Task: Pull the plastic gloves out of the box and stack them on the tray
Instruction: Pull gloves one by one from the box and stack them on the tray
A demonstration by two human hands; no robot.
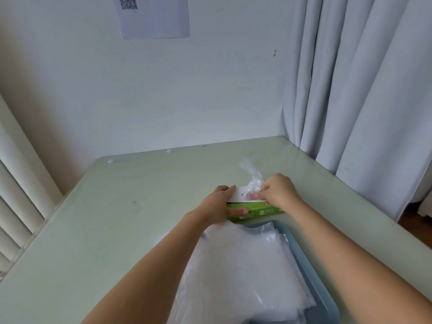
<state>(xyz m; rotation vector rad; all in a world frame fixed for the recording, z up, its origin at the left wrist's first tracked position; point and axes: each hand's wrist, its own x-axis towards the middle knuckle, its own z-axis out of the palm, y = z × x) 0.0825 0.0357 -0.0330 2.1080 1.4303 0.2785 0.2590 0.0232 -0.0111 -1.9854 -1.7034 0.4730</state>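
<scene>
Head view. Right grip [279, 190] pinches a crumpled plastic glove [253, 187] between thumb and fingertips where it emerges from the top slot of the box [259, 210], placed to draw the film upward. Left grip [216, 204] clasps the box's left end, fingers over the top and thumb on the green front, apparently bracing it against the pull. Just nearer, the blue tray [301, 249] carries the stack of gloves [245, 265], on the table [117, 206].

Left hand [218, 204] grips box [257, 210] — right hand [277, 190] pinches glove [253, 183].
</scene>
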